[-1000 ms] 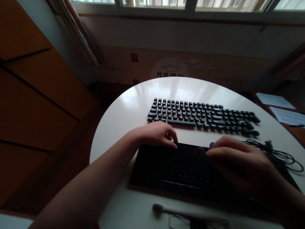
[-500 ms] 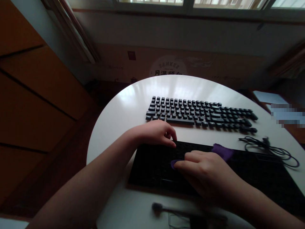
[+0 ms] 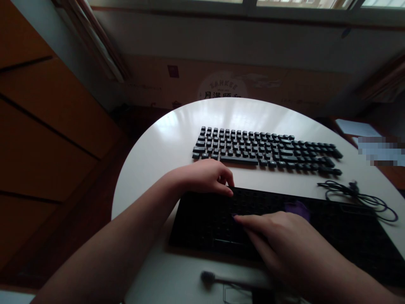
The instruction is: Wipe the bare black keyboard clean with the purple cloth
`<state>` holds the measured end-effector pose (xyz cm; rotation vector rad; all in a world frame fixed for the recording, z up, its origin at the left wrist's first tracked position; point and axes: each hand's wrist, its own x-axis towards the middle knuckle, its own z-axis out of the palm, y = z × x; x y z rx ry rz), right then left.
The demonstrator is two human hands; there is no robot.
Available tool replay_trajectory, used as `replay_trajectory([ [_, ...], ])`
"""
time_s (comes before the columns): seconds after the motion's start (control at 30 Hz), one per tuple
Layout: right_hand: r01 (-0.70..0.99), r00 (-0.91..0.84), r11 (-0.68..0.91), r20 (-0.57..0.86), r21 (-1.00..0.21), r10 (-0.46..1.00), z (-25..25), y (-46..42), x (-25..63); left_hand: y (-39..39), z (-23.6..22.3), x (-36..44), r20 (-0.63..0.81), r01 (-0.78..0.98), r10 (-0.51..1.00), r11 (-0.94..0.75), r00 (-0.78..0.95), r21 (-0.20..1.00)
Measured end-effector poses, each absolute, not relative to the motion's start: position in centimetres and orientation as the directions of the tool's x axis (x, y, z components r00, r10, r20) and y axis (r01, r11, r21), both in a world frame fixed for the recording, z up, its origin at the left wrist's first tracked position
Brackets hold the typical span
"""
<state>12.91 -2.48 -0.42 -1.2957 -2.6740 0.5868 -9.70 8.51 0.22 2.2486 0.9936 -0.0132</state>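
Editor: What is in the grip?

Photographer: A right hand [image 3: 272, 234] pinches a purple cloth [image 3: 298, 210] over a black keyboard base [image 3: 202, 219], a scrap showing at the fingertips, a wider fold beyond the knuckles.

Editor: The left hand [image 3: 207, 177]?

Photographer: Left of that pinch and farther out, thumb on top, fingers bent at the base's far edge, holding it.

Editor: How would they handle?

Photographer: The cloth looks light, soft and limp, best taken by a small fold between thumb and forefinger. The base looks stiff and heavier, perhaps slick; its edge seems the place to hold, the bare key sites its delicate part.

Editor: And the surface?

Photographer: A glossy white table [image 3: 142, 169] with a curved rim. Black keycaps [image 3: 264, 148] sit in rows beyond both hands; a coiled cable [image 3: 363, 200] lies right of the pinch; a dark brush [image 3: 208, 277] lies on its near side.

Editor: The room?

Photographer: Dim, with a window [image 3: 300, 3] far past the grip, a printed panel [image 3: 142, 80] below it and an orange-brown cabinet [image 3: 28, 135] well to the left.
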Motion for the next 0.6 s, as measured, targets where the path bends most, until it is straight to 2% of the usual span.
replay_trajectory([
  [0.1, 0.78, -0.583, 0.53, -0.079, -0.334, 0.808, 0.0, -2.6, 13.5, 8.5, 0.2, -9.7, -0.265, 0.655, 0.648, -0.485, 0.714, 0.579],
  [0.27, 0.781, -0.602, 0.571, -0.063, -0.253, 0.796, 0.7, -2.2, 14.5, 8.5, 0.3, -9.6, -0.269, 0.654, 0.644, -0.485, 0.716, 0.581],
  [0.43, 0.794, -0.601, 0.587, -0.05, -0.159, 0.798, 0.7, -2.0, 18.9, 8.5, 0.4, -9.7, -0.28, 0.656, 0.643, -0.471, 0.713, 0.59],
  [0.53, 0.827, -0.551, 0.542, -0.027, -0.15, 0.834, 1.0, -1.6, 22.6, 8.4, 0.4, -9.7, -0.28, 0.658, 0.646, -0.468, 0.71, 0.59],
  [0.6, 0.86, -0.467, 0.467, 0.054, -0.205, 0.883, 1.7, -1.3, 24.0, 8.4, 0.4, -9.8, -0.276, 0.66, 0.649, -0.472, 0.709, 0.585],
])
